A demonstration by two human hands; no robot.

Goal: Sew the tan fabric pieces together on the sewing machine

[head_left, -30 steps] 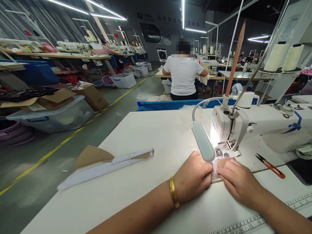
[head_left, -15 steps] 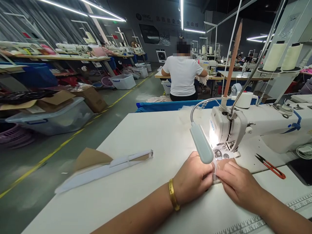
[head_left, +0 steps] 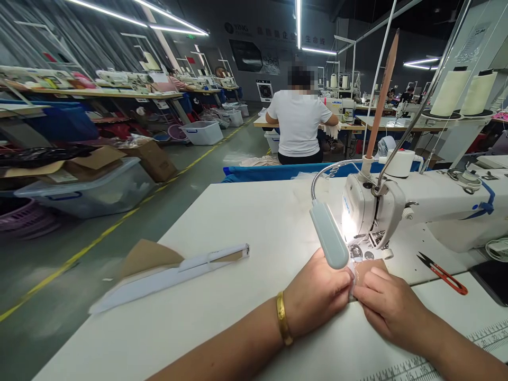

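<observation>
Just in front of the needle area of a white sewing machine point(head_left: 359, 206), both hands are on a small piece of brown and whitish fabric point(head_left: 365, 271). My left hand point(head_left: 319, 288), with a gold bangle at the wrist, pinches the fabric's whitish left edge. Curled fingers of my right hand point(head_left: 391, 304) press and grip its brown part from the right. A grey-green lamp head point(head_left: 329, 235) hangs over the left fingers and lights the spot. The fingertips are partly hidden by the lamp and by the hands themselves.
Red-handled thread snips point(head_left: 442, 272) and a dark phone point(head_left: 492, 280) lie at the right. A ruler scale point(head_left: 413, 369) runs along the front edge. Folded paper point(head_left: 170, 275) rests on the left of the table point(head_left: 238, 211). Ahead, a person in a white shirt point(head_left: 299, 121) sits at another machine.
Both hands stay at the fabric, and the left fingers have shifted slightly. A little more of the brown fabric shows between the hands. The view has moved slightly.
</observation>
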